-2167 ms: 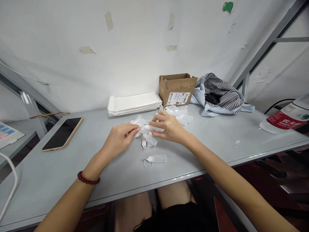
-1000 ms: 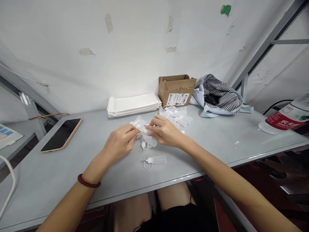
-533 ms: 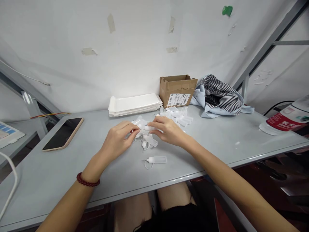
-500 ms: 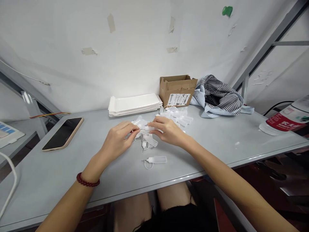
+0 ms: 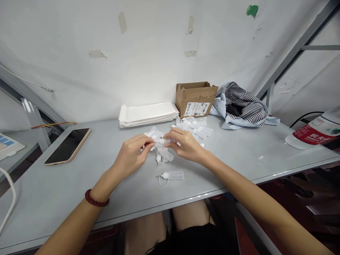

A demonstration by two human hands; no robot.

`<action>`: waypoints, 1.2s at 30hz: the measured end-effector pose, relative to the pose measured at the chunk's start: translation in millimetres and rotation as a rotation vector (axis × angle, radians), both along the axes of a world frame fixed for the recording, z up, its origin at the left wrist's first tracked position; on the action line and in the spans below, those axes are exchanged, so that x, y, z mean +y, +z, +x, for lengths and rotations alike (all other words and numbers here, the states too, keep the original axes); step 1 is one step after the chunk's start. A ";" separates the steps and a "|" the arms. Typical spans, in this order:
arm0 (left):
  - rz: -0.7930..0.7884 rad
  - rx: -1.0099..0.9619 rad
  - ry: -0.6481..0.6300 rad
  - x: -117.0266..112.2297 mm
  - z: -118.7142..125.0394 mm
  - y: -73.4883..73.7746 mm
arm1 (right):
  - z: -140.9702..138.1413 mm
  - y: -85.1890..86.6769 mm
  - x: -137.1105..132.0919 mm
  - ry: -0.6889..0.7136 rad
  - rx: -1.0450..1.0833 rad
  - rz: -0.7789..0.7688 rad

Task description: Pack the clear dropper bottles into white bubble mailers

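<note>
Over the table's middle, my right hand [image 5: 183,144] is closed around a small clear needle-tip bottle [image 5: 163,141] with a white collar, its needle pointing left. My left hand [image 5: 135,150] is closed in a pinch at the far end of that needle; whether a tiny cap is between the fingertips is hidden. Below the hands lies a similar needle-tip bottle [image 5: 175,175] on its side, with a looped strap. Another bottle [image 5: 166,154] lies just under my fingers among several more, partly hidden. A further heap of bottles [image 5: 200,131] lies behind my right hand.
White flat packets [image 5: 148,113] are stacked at the wall beside an open cardboard box [image 5: 196,99]. Right of it lies a striped cloth [image 5: 241,106]. A phone [image 5: 68,146] rests at left; a large red-labelled bottle [image 5: 313,132] stands at the grey table's [image 5: 239,159] right end.
Both hands stay almost in place at the same bottle; my left hand has shifted very slightly right. The loose bottles have not moved. The whole view has shifted a little.
</note>
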State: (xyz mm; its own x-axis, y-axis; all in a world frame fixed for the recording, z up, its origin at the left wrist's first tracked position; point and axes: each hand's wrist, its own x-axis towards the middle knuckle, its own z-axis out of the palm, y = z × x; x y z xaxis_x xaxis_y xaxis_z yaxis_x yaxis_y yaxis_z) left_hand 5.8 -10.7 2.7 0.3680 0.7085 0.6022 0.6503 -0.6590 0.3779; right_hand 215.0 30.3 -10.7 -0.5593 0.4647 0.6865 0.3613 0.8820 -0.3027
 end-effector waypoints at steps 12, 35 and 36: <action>-0.010 0.003 0.022 -3.2 1.0 3.6 | -3.6 -2.1 -2.9 -0.008 0.016 -0.057; -0.002 0.033 0.002 -1.7 1.5 -0.4 | -5.3 -3.9 -3.2 -0.003 -0.003 -0.061; -0.005 0.034 0.003 -1.7 1.6 -0.5 | -5.2 -4.0 -3.3 -0.006 -0.010 -0.066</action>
